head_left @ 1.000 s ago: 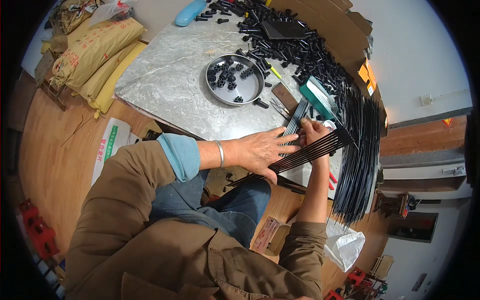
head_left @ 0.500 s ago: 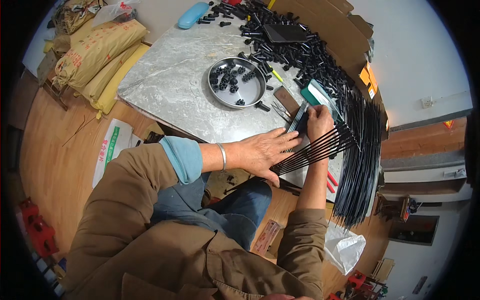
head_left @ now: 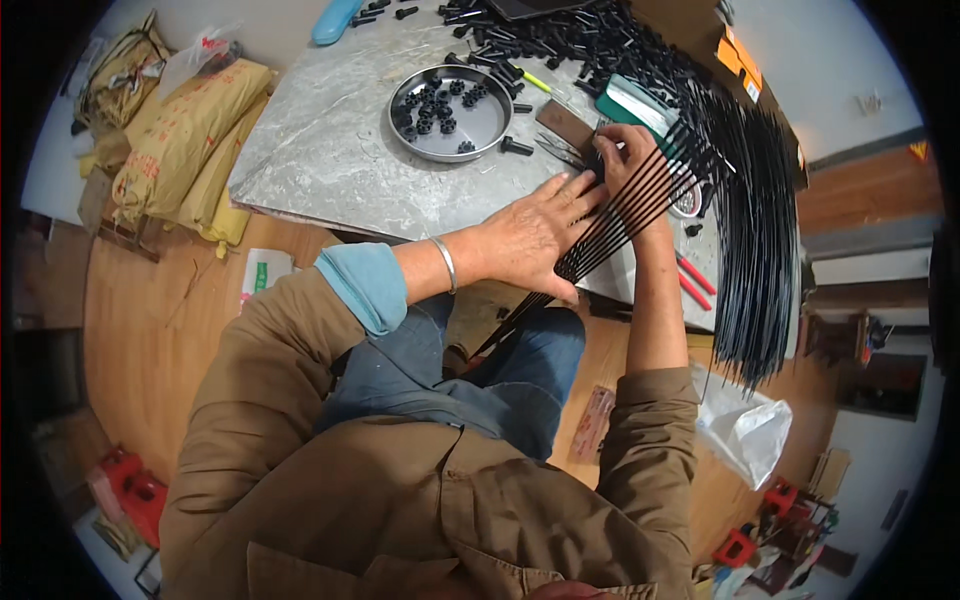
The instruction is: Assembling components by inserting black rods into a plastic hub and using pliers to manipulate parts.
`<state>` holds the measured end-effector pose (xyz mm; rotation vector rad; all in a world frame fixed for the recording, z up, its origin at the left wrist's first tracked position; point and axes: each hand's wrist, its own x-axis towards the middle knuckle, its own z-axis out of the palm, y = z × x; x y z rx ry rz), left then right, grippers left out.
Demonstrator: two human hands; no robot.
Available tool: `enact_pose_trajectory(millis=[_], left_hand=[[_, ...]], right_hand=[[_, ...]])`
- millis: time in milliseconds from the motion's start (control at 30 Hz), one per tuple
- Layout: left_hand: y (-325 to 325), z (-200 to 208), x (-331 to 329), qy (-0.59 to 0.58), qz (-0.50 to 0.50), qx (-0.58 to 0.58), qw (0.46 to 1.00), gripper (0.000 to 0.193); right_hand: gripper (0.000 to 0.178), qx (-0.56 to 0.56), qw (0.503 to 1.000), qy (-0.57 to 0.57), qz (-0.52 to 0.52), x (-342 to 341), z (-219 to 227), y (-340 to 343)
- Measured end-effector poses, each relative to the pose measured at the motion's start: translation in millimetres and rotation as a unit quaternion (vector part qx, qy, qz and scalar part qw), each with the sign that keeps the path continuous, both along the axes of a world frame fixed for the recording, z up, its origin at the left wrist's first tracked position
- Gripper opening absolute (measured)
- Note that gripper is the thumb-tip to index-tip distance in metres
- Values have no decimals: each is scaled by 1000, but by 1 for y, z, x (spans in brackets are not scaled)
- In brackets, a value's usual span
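Fanned, thin straight black rods (head_left: 618,221) slanting near-left to far-right; left hand (head_left: 530,235) lying spread, thumb crossing rods toward near end; right hand (head_left: 627,163) half-curling beneath far half, hold unclear.

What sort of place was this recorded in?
Probably a small assembly workshop: black parts heaped on a table, a thick bunch of thin black rods, and bulging sacks stacked nearby.
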<state>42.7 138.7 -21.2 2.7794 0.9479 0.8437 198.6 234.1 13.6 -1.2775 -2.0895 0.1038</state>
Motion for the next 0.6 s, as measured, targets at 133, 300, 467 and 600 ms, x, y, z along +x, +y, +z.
enact_pose_trajectory(millis=[133,300,467,600], left_hand=[[0,0,2,29,0,-11,1000,100],[2,5,5,35,-15,-30,999,101],[-1,12,4,-24,-47,-37,998,92],[-6,13,2,-18,-65,-39,997,89]], right_hand=[[19,-132,986,100,2,17,0,-24],[30,-400,867,280,97,55,24,-81],[39,-462,790,325,237,39,25,-124],[16,-338,897,230,166,18,7,-135]])
